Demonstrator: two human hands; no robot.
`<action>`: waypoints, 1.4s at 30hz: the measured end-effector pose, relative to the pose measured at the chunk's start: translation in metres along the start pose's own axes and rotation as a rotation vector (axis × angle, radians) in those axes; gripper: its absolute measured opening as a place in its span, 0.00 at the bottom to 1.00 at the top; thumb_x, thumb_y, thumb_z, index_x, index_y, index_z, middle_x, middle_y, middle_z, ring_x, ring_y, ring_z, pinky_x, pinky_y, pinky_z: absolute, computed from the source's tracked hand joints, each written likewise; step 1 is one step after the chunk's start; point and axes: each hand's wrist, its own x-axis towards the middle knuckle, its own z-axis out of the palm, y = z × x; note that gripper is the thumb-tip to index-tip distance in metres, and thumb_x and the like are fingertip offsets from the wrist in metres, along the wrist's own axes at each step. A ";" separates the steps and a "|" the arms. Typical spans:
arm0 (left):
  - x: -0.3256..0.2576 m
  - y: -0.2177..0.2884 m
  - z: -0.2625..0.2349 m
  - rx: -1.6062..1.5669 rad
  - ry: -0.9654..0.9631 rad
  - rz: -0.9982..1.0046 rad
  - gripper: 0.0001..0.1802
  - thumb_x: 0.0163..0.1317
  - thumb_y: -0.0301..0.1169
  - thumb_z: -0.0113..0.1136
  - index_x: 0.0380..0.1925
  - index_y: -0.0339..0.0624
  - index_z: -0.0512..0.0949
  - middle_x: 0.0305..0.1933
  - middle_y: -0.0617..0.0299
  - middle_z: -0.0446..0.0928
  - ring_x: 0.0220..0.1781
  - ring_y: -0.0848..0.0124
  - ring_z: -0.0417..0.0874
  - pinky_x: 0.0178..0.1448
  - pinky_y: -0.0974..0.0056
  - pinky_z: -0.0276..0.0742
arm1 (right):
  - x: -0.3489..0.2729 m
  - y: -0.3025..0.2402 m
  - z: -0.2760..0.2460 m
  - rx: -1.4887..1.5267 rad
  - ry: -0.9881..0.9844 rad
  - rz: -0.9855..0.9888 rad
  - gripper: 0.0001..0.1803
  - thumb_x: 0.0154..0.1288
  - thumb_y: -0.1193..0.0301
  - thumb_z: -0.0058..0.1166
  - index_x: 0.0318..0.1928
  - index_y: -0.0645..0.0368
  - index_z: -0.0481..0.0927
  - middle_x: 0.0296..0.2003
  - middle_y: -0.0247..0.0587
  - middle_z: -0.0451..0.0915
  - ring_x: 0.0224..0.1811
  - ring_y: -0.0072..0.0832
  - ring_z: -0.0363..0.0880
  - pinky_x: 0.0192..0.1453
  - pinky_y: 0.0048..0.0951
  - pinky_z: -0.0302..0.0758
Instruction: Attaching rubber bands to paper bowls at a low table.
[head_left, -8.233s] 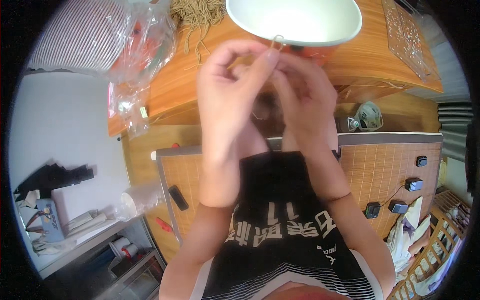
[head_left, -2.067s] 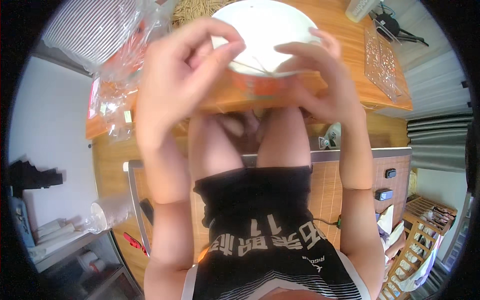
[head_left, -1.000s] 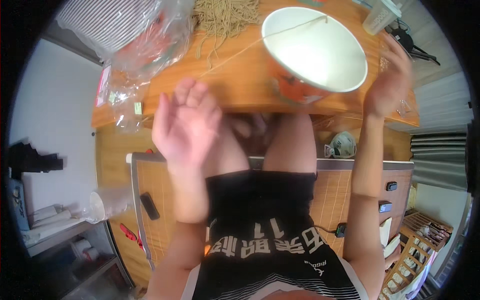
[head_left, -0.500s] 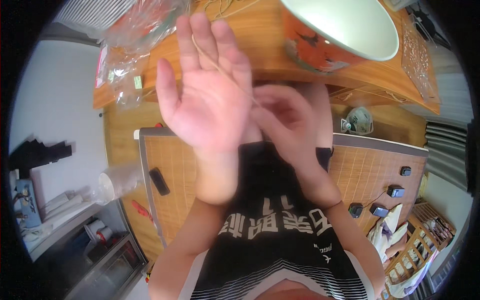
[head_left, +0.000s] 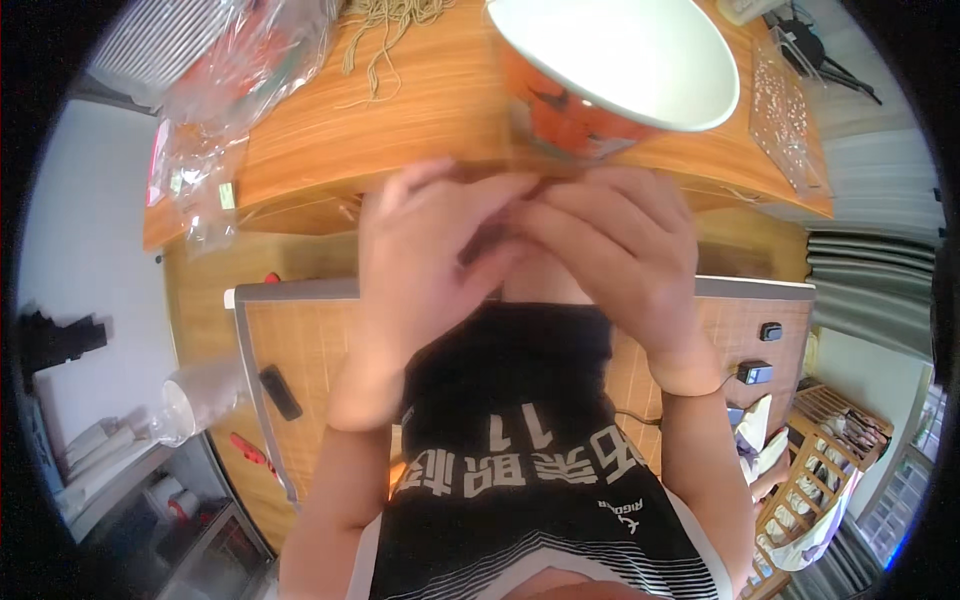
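My left hand [head_left: 412, 262] and my right hand [head_left: 628, 240] meet at the fingertips above my lap, just short of the wooden table's front edge. Both are closed, thumbs and fingers drawn together, and the left is smeared by motion. Whatever sits between the fingertips is hidden. Beyond them on the table lies a bundle of thin tan cords [head_left: 395, 12], a few loose ends trailing toward me. A large orange paper tub [head_left: 585, 122] with a white inside stands at the right, close to my right hand.
Clear plastic packaging [head_left: 255, 75] covers the table's left end [head_left: 300, 165]. A bag of small pale beads [head_left: 780, 115] lies at its right end. Behind my hands, a phone [head_left: 281, 391] and small black devices [head_left: 755, 372] rest on the mat-covered seat [head_left: 320, 330].
My left hand has turned from an open, upward palm with a thin cord across it and closed against my right hand. The cord no longer shows. The view has shifted right.
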 end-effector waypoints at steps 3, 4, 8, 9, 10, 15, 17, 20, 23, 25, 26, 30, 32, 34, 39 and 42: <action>0.002 0.007 0.011 -0.206 0.167 -0.140 0.13 0.53 0.31 0.73 0.40 0.50 0.87 0.24 0.64 0.79 0.32 0.64 0.80 0.50 0.60 0.74 | 0.007 0.006 -0.014 -0.049 -0.066 -0.017 0.17 0.46 0.68 0.60 0.41 0.52 0.85 0.41 0.30 0.83 0.41 0.31 0.80 0.42 0.31 0.73; 0.002 0.010 0.011 -0.278 0.171 -0.193 0.09 0.54 0.31 0.72 0.36 0.49 0.88 0.22 0.64 0.77 0.29 0.64 0.79 0.45 0.60 0.74 | 0.009 0.010 -0.015 -0.059 -0.047 -0.053 0.17 0.46 0.68 0.60 0.40 0.52 0.85 0.40 0.29 0.82 0.41 0.31 0.80 0.41 0.31 0.73; 0.007 0.014 0.007 -0.101 0.292 -0.171 0.04 0.53 0.28 0.73 0.29 0.47 0.86 0.21 0.65 0.76 0.26 0.65 0.76 0.39 0.61 0.70 | 0.030 0.012 -0.042 -0.087 -0.064 -0.024 0.10 0.47 0.77 0.67 0.34 0.55 0.87 0.35 0.34 0.85 0.39 0.37 0.81 0.45 0.33 0.76; 0.009 0.015 0.012 -0.104 0.304 -0.178 0.04 0.53 0.28 0.73 0.29 0.47 0.86 0.21 0.65 0.76 0.26 0.65 0.76 0.39 0.61 0.70 | 0.038 0.010 -0.048 -0.109 -0.022 0.017 0.09 0.51 0.81 0.65 0.34 0.58 0.87 0.34 0.36 0.85 0.39 0.36 0.81 0.45 0.31 0.76; 0.014 0.020 0.018 -0.139 0.417 -0.176 0.05 0.53 0.27 0.73 0.30 0.47 0.86 0.21 0.65 0.76 0.26 0.65 0.75 0.39 0.61 0.70 | 0.046 0.017 -0.059 -0.116 0.021 0.016 0.08 0.54 0.82 0.64 0.35 0.59 0.87 0.35 0.36 0.85 0.38 0.33 0.81 0.45 0.30 0.76; 0.029 0.023 0.042 -0.070 0.631 -0.033 0.07 0.54 0.26 0.73 0.32 0.48 0.84 0.23 0.67 0.77 0.26 0.66 0.76 0.38 0.62 0.69 | 0.078 0.050 -0.071 -0.097 -0.135 0.207 0.07 0.64 0.77 0.62 0.43 0.62 0.86 0.38 0.36 0.87 0.37 0.25 0.81 0.40 0.22 0.73; 0.032 0.023 0.045 -0.086 0.642 -0.045 0.05 0.57 0.24 0.73 0.31 0.42 0.84 0.21 0.65 0.79 0.22 0.74 0.74 0.35 0.70 0.70 | 0.089 0.059 -0.069 -0.092 -0.240 0.155 0.07 0.65 0.75 0.61 0.43 0.61 0.86 0.39 0.36 0.87 0.38 0.25 0.81 0.41 0.24 0.73; 0.036 0.021 0.049 -0.069 0.671 -0.017 0.05 0.58 0.24 0.73 0.30 0.42 0.84 0.21 0.65 0.79 0.22 0.75 0.74 0.34 0.71 0.70 | 0.092 0.068 -0.065 -0.052 -0.378 0.116 0.09 0.67 0.71 0.60 0.44 0.61 0.86 0.40 0.37 0.87 0.39 0.27 0.82 0.42 0.27 0.74; 0.037 0.022 0.056 -0.126 0.676 -0.074 0.08 0.54 0.26 0.74 0.32 0.48 0.83 0.23 0.67 0.77 0.26 0.65 0.77 0.38 0.62 0.69 | 0.092 0.072 -0.067 -0.010 -0.428 0.132 0.09 0.68 0.70 0.60 0.44 0.61 0.86 0.40 0.38 0.87 0.40 0.29 0.82 0.44 0.27 0.75; 0.038 0.023 0.053 -0.090 0.663 -0.066 0.06 0.56 0.26 0.73 0.31 0.45 0.84 0.22 0.66 0.78 0.24 0.71 0.76 0.36 0.66 0.69 | 0.092 0.073 -0.065 0.005 -0.444 0.135 0.09 0.67 0.71 0.60 0.44 0.62 0.86 0.41 0.39 0.87 0.41 0.30 0.83 0.44 0.27 0.75; 0.038 0.023 0.051 -0.052 0.648 -0.059 0.05 0.58 0.25 0.73 0.30 0.43 0.84 0.21 0.66 0.80 0.22 0.76 0.76 0.34 0.70 0.70 | 0.091 0.074 -0.061 0.049 -0.443 0.159 0.09 0.67 0.72 0.60 0.43 0.62 0.86 0.41 0.40 0.87 0.41 0.31 0.83 0.45 0.28 0.76; 0.043 0.026 0.056 -0.074 0.655 -0.039 0.04 0.58 0.25 0.73 0.31 0.43 0.84 0.21 0.66 0.79 0.22 0.75 0.75 0.34 0.70 0.70 | 0.092 0.077 -0.063 0.068 -0.471 0.079 0.08 0.67 0.74 0.60 0.44 0.63 0.85 0.41 0.42 0.86 0.42 0.33 0.83 0.48 0.30 0.77; 0.045 0.029 0.054 -0.102 0.664 -0.067 0.04 0.59 0.25 0.73 0.31 0.43 0.85 0.21 0.65 0.79 0.22 0.75 0.74 0.34 0.70 0.70 | 0.095 0.077 -0.063 0.092 -0.498 0.055 0.08 0.67 0.74 0.59 0.44 0.63 0.85 0.40 0.42 0.86 0.42 0.34 0.83 0.48 0.31 0.77; 0.046 0.028 0.054 -0.096 0.663 -0.069 0.04 0.59 0.26 0.73 0.31 0.42 0.85 0.21 0.65 0.79 0.22 0.75 0.74 0.34 0.70 0.70 | 0.096 0.078 -0.063 0.115 -0.527 0.031 0.08 0.67 0.75 0.59 0.44 0.63 0.85 0.40 0.42 0.85 0.42 0.35 0.83 0.49 0.31 0.77; 0.044 0.027 0.054 -0.134 0.660 -0.125 0.03 0.61 0.26 0.72 0.31 0.41 0.85 0.22 0.65 0.80 0.23 0.77 0.74 0.35 0.70 0.70 | 0.101 0.082 -0.061 0.187 -0.603 0.016 0.08 0.67 0.75 0.58 0.45 0.63 0.85 0.40 0.42 0.85 0.42 0.35 0.83 0.49 0.31 0.77; 0.043 0.026 0.058 -0.143 0.653 -0.143 0.06 0.56 0.27 0.72 0.32 0.48 0.83 0.26 0.68 0.81 0.28 0.68 0.80 0.40 0.63 0.70 | 0.101 0.084 -0.061 0.191 -0.600 0.008 0.09 0.67 0.75 0.58 0.45 0.63 0.85 0.40 0.41 0.85 0.42 0.34 0.84 0.49 0.31 0.77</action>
